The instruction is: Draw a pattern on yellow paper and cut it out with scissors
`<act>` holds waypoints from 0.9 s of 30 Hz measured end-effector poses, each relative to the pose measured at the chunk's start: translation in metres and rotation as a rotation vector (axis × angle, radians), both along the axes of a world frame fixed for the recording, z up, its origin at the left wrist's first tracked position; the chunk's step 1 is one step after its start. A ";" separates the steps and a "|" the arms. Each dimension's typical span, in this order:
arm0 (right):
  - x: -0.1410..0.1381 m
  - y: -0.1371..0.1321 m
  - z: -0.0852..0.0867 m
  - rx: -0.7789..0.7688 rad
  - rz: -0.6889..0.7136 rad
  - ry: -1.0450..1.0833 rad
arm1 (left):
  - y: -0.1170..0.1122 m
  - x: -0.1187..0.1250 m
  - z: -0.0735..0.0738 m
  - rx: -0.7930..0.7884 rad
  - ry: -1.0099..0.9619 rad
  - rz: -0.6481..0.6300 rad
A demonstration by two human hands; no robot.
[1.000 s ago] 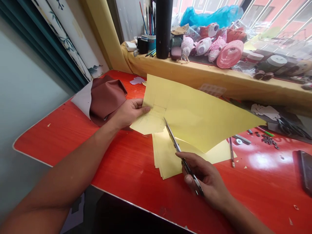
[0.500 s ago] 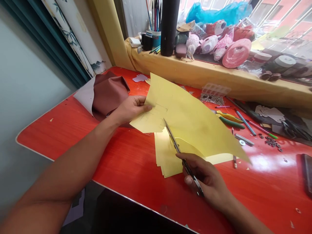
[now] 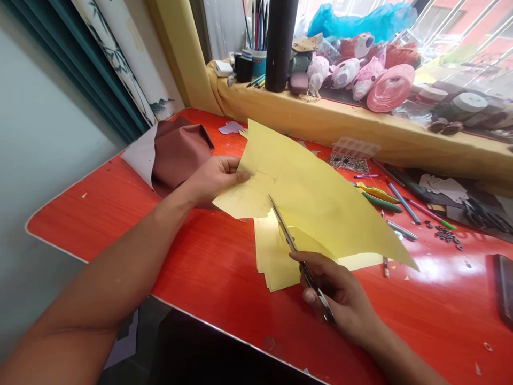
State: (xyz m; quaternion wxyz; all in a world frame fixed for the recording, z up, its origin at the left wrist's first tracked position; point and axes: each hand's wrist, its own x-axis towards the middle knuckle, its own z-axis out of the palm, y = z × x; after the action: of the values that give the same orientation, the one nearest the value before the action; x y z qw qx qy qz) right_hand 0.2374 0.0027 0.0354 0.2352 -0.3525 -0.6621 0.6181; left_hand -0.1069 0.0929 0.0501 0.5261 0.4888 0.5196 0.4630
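My left hand (image 3: 214,176) pinches the left edge of a large yellow paper sheet (image 3: 316,198) and holds it up over the red table (image 3: 120,214). Faint pencil lines mark the sheet near my fingers. My right hand (image 3: 340,297) grips a pair of scissors (image 3: 298,256); the blades reach into the sheet's lower edge, pointing up and left. Under the raised sheet lies a stack of more yellow sheets (image 3: 276,262).
A brown leather piece (image 3: 180,152) lies at the table's back left. Pencils, green-handled pliers (image 3: 380,203), small rings (image 3: 444,232) and a clear parts box (image 3: 355,147) lie to the right. A dark phone (image 3: 505,283) is at the far right. The window ledge (image 3: 360,125) holds pens, tape rolls and toys.
The sheet's right side has dropped and swung, uncovering the tools behind it. My hands and the scissors have hardly moved.
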 end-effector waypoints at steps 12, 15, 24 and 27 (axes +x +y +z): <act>-0.001 0.001 0.001 0.011 -0.005 0.006 | -0.001 -0.003 0.003 -0.048 -0.008 -0.031; -0.002 0.002 0.002 0.007 0.008 0.011 | -0.001 -0.004 0.003 -0.052 -0.002 -0.041; 0.000 0.001 -0.002 0.023 0.021 0.004 | -0.001 -0.004 0.003 -0.066 -0.022 -0.068; 0.000 0.001 -0.001 0.018 0.025 -0.006 | -0.001 -0.005 0.003 -0.062 -0.016 -0.075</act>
State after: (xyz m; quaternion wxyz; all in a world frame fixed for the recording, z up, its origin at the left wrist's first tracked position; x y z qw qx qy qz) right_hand 0.2373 0.0041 0.0346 0.2285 -0.3439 -0.6730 0.6137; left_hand -0.1121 0.0915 0.0527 0.5621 0.4876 0.5108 0.4305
